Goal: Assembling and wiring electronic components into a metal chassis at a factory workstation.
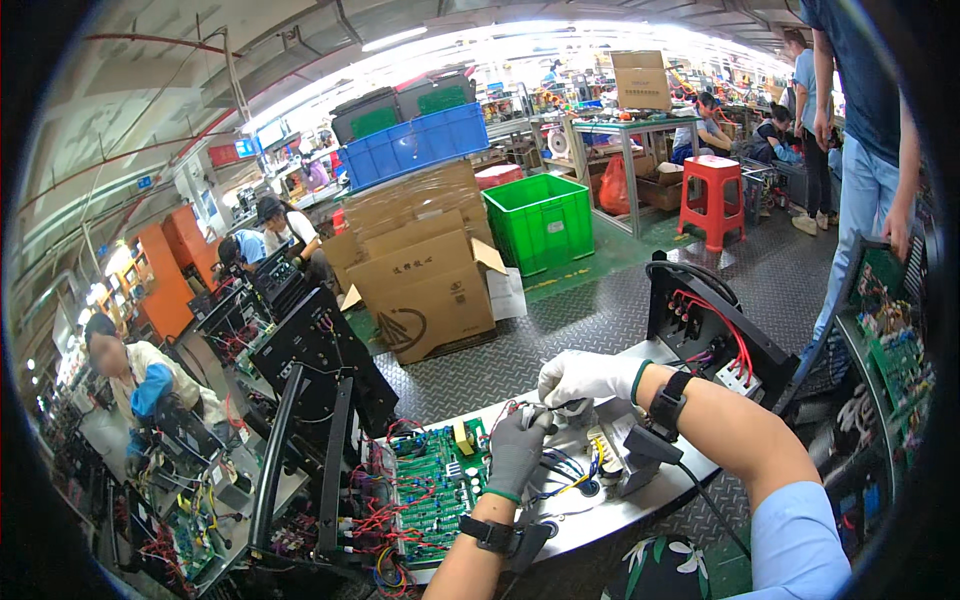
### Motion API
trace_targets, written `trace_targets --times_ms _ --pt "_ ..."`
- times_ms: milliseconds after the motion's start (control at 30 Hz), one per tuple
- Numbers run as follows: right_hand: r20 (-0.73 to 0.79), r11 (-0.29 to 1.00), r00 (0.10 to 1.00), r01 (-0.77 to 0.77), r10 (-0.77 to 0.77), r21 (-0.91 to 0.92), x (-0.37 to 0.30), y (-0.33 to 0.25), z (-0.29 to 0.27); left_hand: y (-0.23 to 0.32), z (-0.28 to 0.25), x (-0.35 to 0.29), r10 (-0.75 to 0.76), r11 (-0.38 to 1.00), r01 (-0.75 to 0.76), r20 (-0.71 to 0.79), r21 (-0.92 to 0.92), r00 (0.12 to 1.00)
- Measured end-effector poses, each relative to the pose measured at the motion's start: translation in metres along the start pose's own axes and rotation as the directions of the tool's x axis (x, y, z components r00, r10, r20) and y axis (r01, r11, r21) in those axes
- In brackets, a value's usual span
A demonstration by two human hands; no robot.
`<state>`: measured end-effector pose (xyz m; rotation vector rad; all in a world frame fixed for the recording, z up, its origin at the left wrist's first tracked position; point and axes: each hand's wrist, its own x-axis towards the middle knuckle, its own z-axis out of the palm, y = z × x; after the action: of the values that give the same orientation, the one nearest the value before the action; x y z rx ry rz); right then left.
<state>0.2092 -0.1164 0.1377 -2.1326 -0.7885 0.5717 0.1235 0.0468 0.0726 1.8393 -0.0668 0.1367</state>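
My left hand (516, 452), in a grey glove, is closed over the metal chassis plate (625, 508), next to a green circuit board (435, 490). Just beyond it, my right hand (588, 380), in a white glove, has its fingers pinched together. Between the two hands run thin dark wires (555, 407), and the fingertips of both are closed on them. Below the right hand sits a metal-cased transformer (612, 452), with blue and yellow wires (575, 470) beside it. Red wires line the board's left edge.
A black end panel with red cables (715, 325) stands at the chassis's right end, and a black frame with a handle (285, 450) at its left. Beyond are a cardboard box (430, 290), a green crate (540, 225) and a red stool (712, 200). A person (870, 150) stands at right, holding a board unit.
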Motion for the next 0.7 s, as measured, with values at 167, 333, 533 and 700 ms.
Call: trace_targets --times_ms 167,333,533,700 --pt "0.012 0.993 1.0 -0.009 0.011 -0.117 -0.009 -0.022 0.0 -0.004 0.0 0.002 0.051 0.991 -0.042 -0.068 0.127 0.996" --pt "-0.129 0.974 0.991 0.004 -0.035 -0.226 -0.028 -0.056 0.005 0.031 -0.002 0.002 0.227 0.951 -0.175 -0.191 0.254 0.955" --pt "-0.112 0.996 0.99 0.089 -0.086 0.014 -0.034 -0.045 0.007 0.01 -0.013 0.027 0.024 0.792 -0.083 0.105 0.605 0.994" --pt "-0.142 0.961 0.979 0.177 -0.149 0.214 -0.031 -0.03 0.016 0.015 -0.003 0.008 0.158 0.542 -0.168 0.097 0.823 0.983"
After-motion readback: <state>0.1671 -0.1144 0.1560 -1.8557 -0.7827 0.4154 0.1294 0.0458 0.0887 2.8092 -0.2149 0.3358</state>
